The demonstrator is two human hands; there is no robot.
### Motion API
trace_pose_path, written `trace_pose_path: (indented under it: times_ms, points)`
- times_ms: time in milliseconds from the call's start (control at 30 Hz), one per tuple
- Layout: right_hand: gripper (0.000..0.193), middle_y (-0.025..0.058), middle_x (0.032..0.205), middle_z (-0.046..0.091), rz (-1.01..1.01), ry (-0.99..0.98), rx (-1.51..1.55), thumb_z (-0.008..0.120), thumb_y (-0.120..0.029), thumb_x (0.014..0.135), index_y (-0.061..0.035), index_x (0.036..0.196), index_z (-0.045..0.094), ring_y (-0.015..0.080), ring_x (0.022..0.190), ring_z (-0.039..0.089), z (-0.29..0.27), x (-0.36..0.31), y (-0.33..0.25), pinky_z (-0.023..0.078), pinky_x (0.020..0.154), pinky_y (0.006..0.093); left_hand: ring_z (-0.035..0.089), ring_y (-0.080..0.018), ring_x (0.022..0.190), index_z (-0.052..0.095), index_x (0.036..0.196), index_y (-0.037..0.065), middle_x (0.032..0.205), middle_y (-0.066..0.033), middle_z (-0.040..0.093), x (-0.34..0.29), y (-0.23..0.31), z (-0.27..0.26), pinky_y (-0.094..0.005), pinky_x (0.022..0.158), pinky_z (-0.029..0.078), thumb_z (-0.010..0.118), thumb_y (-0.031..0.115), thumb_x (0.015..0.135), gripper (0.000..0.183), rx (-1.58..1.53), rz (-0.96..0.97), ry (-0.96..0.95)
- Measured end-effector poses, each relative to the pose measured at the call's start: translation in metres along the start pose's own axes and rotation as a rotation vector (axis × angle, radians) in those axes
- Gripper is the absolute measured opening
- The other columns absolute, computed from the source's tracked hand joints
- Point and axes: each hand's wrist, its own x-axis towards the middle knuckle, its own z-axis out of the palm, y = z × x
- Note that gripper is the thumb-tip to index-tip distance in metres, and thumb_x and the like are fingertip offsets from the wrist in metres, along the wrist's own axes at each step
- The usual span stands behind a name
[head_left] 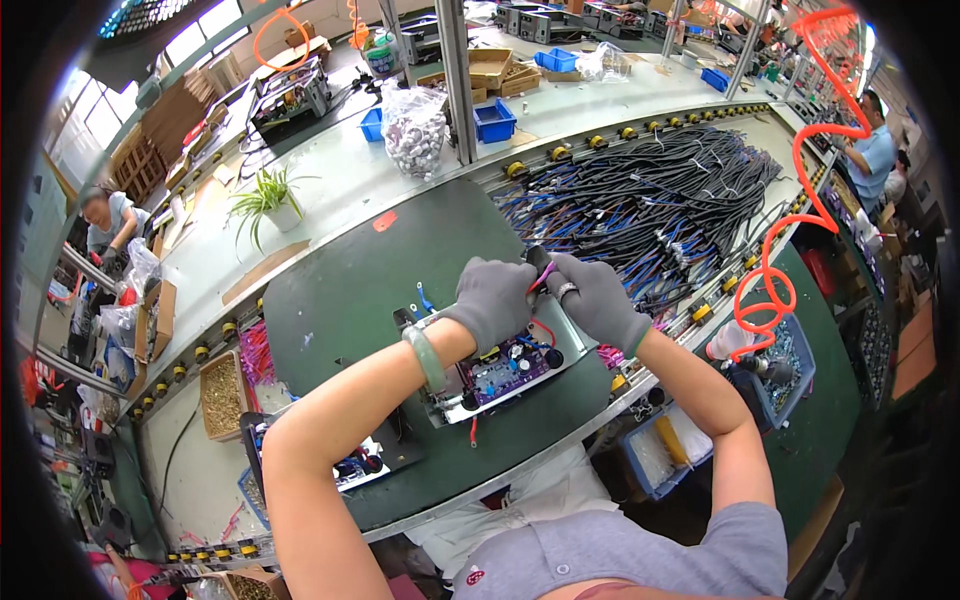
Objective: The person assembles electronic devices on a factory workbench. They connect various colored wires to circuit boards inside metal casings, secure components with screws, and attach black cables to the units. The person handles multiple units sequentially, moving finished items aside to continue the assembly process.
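Observation:
Both my hands wear grey gloves and meet above the far side of a metal chassis (490,401). A purple circuit board (515,373) with small parts and wires sits in it. My left hand (490,303) is closed, its fingertips at a thin pink wire-like piece (541,277). Beside it my right hand (600,303) is also closed, pinching at the same piece. A dark flat piece (538,258) shows between the hands; which hand has it I cannot tell. A red wire loops up from the board below the hands. The fingertips partly hide what they grip.
A second chassis (362,462) lies left, partly behind my left forearm. Black cables (690,190) with blue and brown ends are heaped beyond my right hand. A coiled orange air hose (768,290) hangs at right. Left stand a tray of brass-coloured parts (222,398) and pink wires (257,352).

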Motion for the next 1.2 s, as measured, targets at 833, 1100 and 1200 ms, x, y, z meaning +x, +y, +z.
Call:
trace_pose_path:
  times_ms: [833,1100,1200]
  points:
    - [0.027,0.0234,0.08,0.065,-0.027,0.024,0.166,0.054,-0.015,0.096,-0.0064,0.12,0.065,0.0422,0.074,0.065,0.002,-0.003,0.006,0.05,0.065,0.0424,0.064,-0.04,0.084,0.065,0.093,0.011,0.084,-0.0182,0.066,-0.019,-0.009,0.005,-0.0509,0.073,0.05,0.067,0.029,0.086,0.019,-0.279,-0.034,0.141]
    - [0.029,0.0216,0.081,0.067,0.008,0.032,0.136,0.055,-0.016,0.098,-0.0058,0.123,0.064,0.0359,0.068,0.066,0.006,-0.001,0.003,0.05,0.063,0.0382,0.068,-0.0358,0.086,0.067,0.092,0.011,0.084,-0.0132,0.069,0.0,0.001,0.005,-0.0496,0.074,0.053,0.065,0.023,0.085,0.014,-0.085,-0.063,-0.031]
    - [0.029,0.0215,0.081,0.067,-0.007,0.015,0.162,0.055,-0.016,0.098,-0.0056,0.123,0.064,0.0353,0.068,0.066,0.003,0.001,0.004,0.05,0.063,0.0373,0.069,-0.0357,0.086,0.068,0.093,0.01,0.084,-0.0137,0.069,-0.005,0.001,0.004,-0.049,0.074,0.054,0.065,0.024,0.085,0.016,-0.111,-0.056,0.027]
